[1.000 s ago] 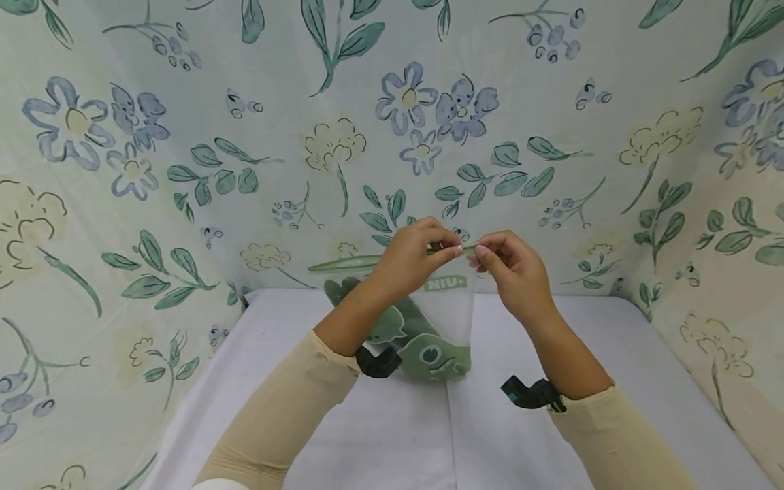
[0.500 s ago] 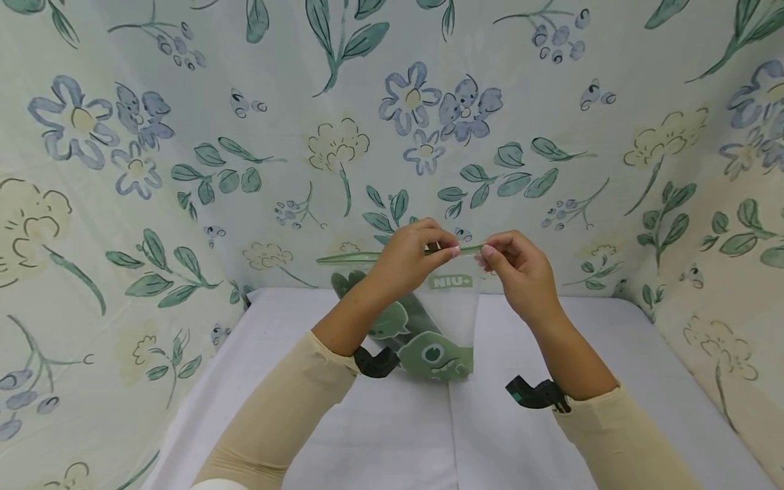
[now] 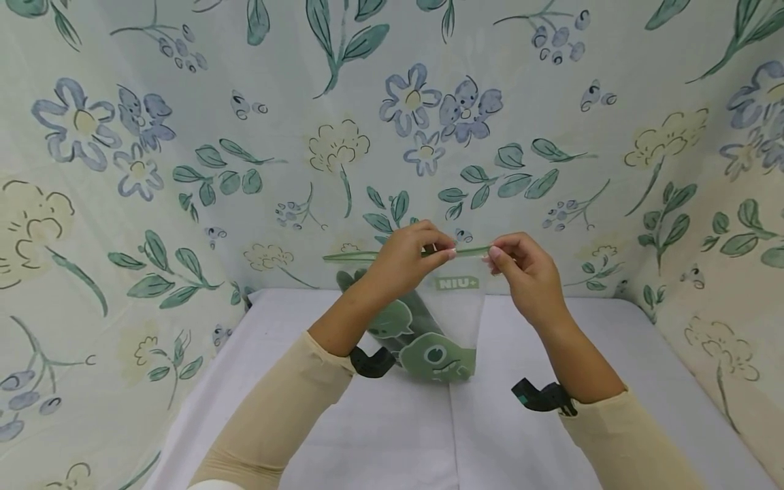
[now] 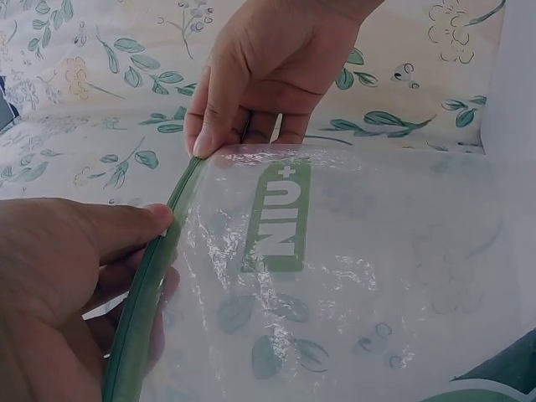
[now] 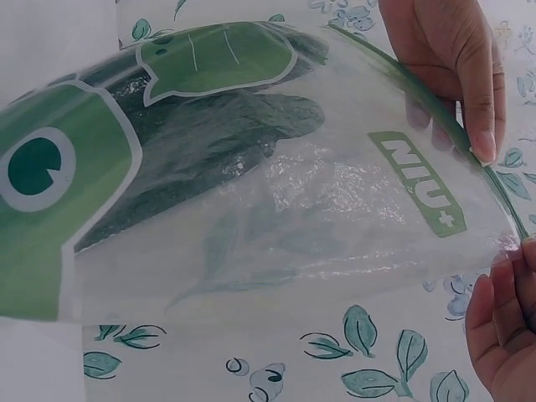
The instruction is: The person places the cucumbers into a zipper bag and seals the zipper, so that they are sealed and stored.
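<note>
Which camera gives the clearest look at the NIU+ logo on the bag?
The right wrist view: the NIU+ logo sits close, unobstructed and sharp on the clear zip bag. The left wrist view shows it large but turned sideways. The head view shows it small, between both hands.

Only legible text: "NIU+" in white letters on a green label [image 3: 456,283] printed near the top of the clear bag [image 3: 453,320], just under its green zip strip [image 3: 471,252]; same label reads sideways in left wrist view, slanted in right wrist view.
</note>
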Available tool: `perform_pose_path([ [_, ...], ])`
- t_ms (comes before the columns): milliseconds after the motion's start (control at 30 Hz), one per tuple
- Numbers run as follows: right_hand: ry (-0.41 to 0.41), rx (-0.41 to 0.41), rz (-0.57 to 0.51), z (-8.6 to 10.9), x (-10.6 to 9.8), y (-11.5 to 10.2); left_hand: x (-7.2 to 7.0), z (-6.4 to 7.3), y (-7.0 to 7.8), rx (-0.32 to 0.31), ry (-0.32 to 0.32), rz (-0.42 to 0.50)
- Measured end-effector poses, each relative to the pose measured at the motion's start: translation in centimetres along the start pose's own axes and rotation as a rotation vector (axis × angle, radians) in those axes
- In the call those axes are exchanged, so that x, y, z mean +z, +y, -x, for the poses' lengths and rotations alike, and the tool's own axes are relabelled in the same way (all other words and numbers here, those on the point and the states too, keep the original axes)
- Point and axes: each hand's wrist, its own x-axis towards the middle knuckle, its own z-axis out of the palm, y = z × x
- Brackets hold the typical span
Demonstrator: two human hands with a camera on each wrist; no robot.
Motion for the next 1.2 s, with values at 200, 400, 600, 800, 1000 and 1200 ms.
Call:
perform_pose_path([
  [200, 0.020, 0.008, 0.017, 0.2, -0.3, 0.2, -0.1, 0.2, -0.2, 0.007, -0.001, -0.015],
  [400, 0.024, 0.014, 0.037, 0.4, -0.7, 0.3, -0.3, 0.4, -0.6, 0.011, -0.006, -0.021],
  [600, 0.036, 0.027, 0.040, 0.6, -1.1, 0.5, -0.6, 0.8, -0.9, -0.001, -0.015, -0.014],
  [800, 0.036, 0.033, 0.044, 0.8, -1.2, 0.5, -1.1, 1.4, -1.4, 0.001, -0.001, -0.015],
  [1000, 0.043, 0.024, 0.055, 0.9, -1.6, 0.6, -1.9, 1.8, -1.9, -0.002, 0.006, -0.012],
  [1200, 0.042, 0.012, 0.041, 1.0, -1.8, 0.7, -2.4, 2.1, -2.3, -0.031, -0.002, -0.004],
])
